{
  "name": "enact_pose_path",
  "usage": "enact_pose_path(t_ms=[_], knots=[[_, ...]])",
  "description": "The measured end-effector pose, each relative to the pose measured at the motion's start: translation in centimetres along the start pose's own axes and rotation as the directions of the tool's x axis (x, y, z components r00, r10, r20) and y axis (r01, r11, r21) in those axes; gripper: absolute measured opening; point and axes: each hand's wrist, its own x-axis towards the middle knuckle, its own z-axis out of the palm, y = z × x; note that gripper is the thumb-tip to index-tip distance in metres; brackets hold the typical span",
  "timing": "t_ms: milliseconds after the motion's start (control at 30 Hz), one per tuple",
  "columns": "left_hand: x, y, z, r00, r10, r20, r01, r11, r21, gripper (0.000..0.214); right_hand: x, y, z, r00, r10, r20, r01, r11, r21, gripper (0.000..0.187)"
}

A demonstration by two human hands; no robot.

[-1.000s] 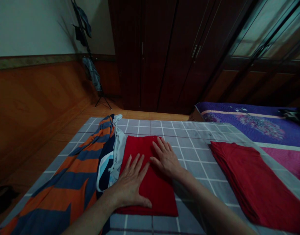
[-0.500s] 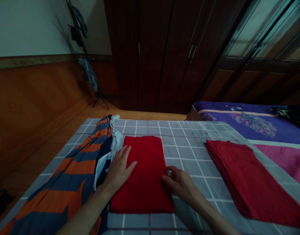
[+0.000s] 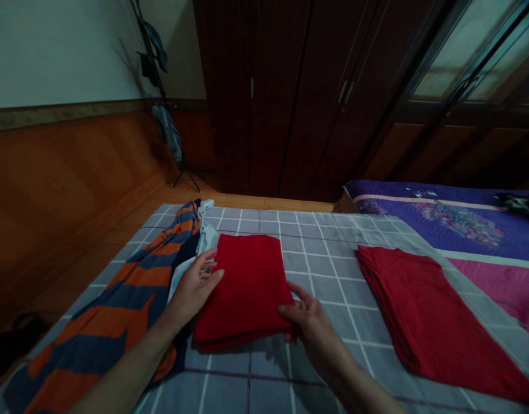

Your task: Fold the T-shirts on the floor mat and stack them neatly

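A folded red cloth (image 3: 249, 282), a garment by its look, lies in front of me with its near right side raised a little. My right hand (image 3: 310, 316) pinches its right edge, thumb on top and fingers underneath. At the left edge is my left hand (image 3: 195, 284), thumb and fingers apart, the thumb over the cloth's border. I cannot see any firm hold there. Left of it stretches an orange and blue striped garment (image 3: 135, 307), with a pale cloth (image 3: 207, 237) beside it. On the right lies another folded red cloth (image 3: 432, 322), which neither hand touches.
Everything rests on a grey checked sheet (image 3: 325, 259). Behind stands a dark wardrobe (image 3: 282, 115), with a coat rack (image 3: 158, 86) to its left. A purple bedcover (image 3: 402, 201) lies at the right, and a dark item (image 3: 14, 342) is on the floor at left.
My right hand has taken hold of the cloth's right edge and lifted it slightly. My left hand has slid off the top toward the left edge. The cloth's near edge has shifted away from me.
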Motion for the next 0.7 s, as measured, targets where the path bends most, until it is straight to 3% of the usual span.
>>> enact_pose_path(t_ms=[67, 133, 233, 300, 400, 500, 600, 700], knots=[[-2.7, 0.3, -0.4, 0.996, -0.088, 0.018, 0.090, 0.986, -0.144, 0.057, -1.1, -2.0, -1.0, 0.997, -0.082, 0.004, 0.082, 0.997, 0.002, 0.087], [-5.7, -0.7, -0.5, 0.984, -0.166, 0.065, 0.176, 0.963, -0.206, 0.056, -1.9, -2.5, -2.8, 0.990, -0.133, -0.045, 0.132, 0.991, -0.030, 0.091], [-8.9, -3.2, -0.2, 0.960, -0.258, 0.111, 0.276, 0.938, -0.209, 0.062, -2.2, -0.2, -6.0, 0.981, -0.097, -0.169, 0.081, 0.992, -0.101, 0.096], [-9.6, -4.2, 0.1, 0.949, -0.293, 0.117, 0.311, 0.930, -0.194, 0.067, -2.1, 2.1, -7.6, 0.978, -0.024, -0.209, 0.005, 0.996, -0.090, 0.098], [-8.0, -3.6, 0.9, 0.942, -0.317, 0.113, 0.333, 0.924, -0.188, 0.071, -2.0, 4.0, -8.6, 0.982, 0.069, -0.175, -0.082, 0.994, -0.072, 0.089], [-4.6, -2.0, 2.5, 0.932, -0.353, 0.082, 0.362, 0.905, -0.223, 0.076, -2.5, 3.4, -8.4, 0.989, 0.119, -0.091, -0.128, 0.987, -0.096, 0.057], [-0.7, -1.3, 4.5, 0.936, -0.351, 0.029, 0.350, 0.918, -0.184, 0.078, -3.4, 1.5, -8.7, 0.998, 0.048, -0.050, -0.050, 0.998, -0.027, 0.037], [2.3, -1.9, 6.1, 0.965, -0.263, -0.009, 0.263, 0.964, 0.034, 0.075, -4.3, 0.5, -9.7, 0.994, -0.038, -0.102, 0.044, 0.997, 0.059, 0.031]])
